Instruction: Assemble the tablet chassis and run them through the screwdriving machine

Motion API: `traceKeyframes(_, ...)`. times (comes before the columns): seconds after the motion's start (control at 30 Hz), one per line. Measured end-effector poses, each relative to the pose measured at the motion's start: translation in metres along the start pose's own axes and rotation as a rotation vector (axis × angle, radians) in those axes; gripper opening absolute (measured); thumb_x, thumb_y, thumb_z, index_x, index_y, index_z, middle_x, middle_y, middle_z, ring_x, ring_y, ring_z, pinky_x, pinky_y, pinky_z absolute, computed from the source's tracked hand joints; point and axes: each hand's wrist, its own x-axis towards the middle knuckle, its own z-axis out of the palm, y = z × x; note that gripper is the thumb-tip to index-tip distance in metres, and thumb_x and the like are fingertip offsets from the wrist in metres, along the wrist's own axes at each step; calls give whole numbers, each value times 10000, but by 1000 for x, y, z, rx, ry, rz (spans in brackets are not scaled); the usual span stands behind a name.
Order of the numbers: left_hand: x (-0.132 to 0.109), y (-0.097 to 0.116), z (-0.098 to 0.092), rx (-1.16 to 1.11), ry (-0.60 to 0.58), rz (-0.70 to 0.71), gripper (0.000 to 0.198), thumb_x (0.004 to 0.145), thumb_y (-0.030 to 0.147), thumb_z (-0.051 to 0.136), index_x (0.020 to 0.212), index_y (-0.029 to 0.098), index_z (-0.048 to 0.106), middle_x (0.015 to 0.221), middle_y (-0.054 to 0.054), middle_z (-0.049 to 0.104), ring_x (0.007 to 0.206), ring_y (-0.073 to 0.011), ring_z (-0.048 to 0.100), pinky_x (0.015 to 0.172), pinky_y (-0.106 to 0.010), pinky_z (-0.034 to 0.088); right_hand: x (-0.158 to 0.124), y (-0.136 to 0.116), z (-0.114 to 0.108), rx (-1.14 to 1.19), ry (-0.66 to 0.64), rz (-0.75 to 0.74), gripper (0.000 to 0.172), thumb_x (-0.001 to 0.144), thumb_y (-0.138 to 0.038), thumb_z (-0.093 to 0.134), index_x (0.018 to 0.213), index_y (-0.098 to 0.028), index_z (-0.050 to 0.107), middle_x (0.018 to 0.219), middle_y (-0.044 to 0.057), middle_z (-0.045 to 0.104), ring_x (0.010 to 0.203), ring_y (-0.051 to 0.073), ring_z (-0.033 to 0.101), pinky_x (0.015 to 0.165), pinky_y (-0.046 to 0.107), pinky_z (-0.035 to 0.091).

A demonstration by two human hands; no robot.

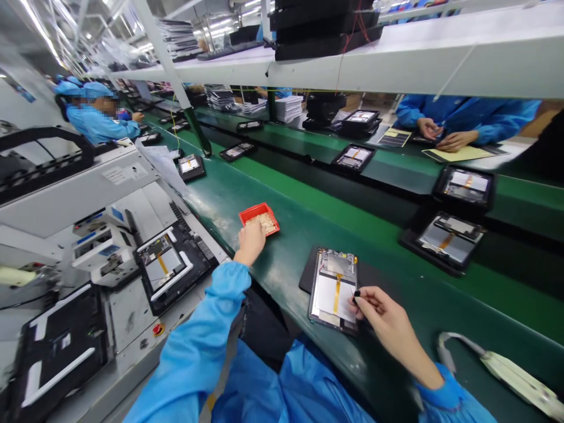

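My left hand (251,242) reaches into a small red bin (272,230) of small beige pieces (265,221). Its fingers look pinched together at the pieces, and what lies between the tips is hidden. Over the right edge of an opened tablet (326,291), my right hand (381,311) pinches a small black piece (356,294) between thumb and finger. The tablet shows its inside: a circuit board along the far end, pale battery cells and an orange ribbon strip. It rests partly on a dark flat pad (307,273) on the green bench.
To the left stands a machine with a black fixture (198,264) holding another opened tablet (163,264) and a red button (158,329). Tablets in black trays (449,244) line the conveyor (392,217). A cream-handled tool (520,376) lies at right. Co-workers sit across and far left.
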Motion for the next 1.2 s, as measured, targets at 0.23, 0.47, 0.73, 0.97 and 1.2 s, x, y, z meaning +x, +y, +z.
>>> traceKeyframes(0.23,17,-11,10,37,-38,76,253,931,186,417,1041,170,644,1120,-156,675,1030,-301,639,819,-369,456,-31,12,20,-409,69,-331,200,939,-359,558,940,-242,721,953,80,675,879,228,645,802,349,516)
traceKeyframes(0.47,-51,-24,15,-280,189,199,269,906,154,406,956,201,666,1012,-55,708,968,-207,642,854,-304,454,-49,40,42,-530,21,-480,215,970,-253,527,1033,-246,733,962,83,666,877,204,629,772,337,520)
traceKeyframes(0.73,-154,-4,42,-572,80,591,280,892,88,422,941,174,685,919,-79,667,911,-216,593,833,-356,468,-47,57,43,-635,29,-650,195,958,-156,546,1061,-211,702,953,83,654,863,195,572,749,334,481)
traceKeyframes(0.97,-208,16,73,-191,-209,1041,463,914,117,439,1366,158,528,1258,-141,617,1130,-267,531,917,-428,430,-55,59,42,-832,24,-592,259,959,-173,529,1143,-234,701,1052,104,632,940,227,531,777,359,433)
traceKeyframes(1.2,-214,11,91,-51,-107,1138,425,951,155,409,1356,150,538,1363,-134,572,1204,-261,500,972,-428,378,-69,63,36,-944,-22,-534,375,918,-91,508,1209,-247,687,1161,119,599,1042,254,493,832,378,404)
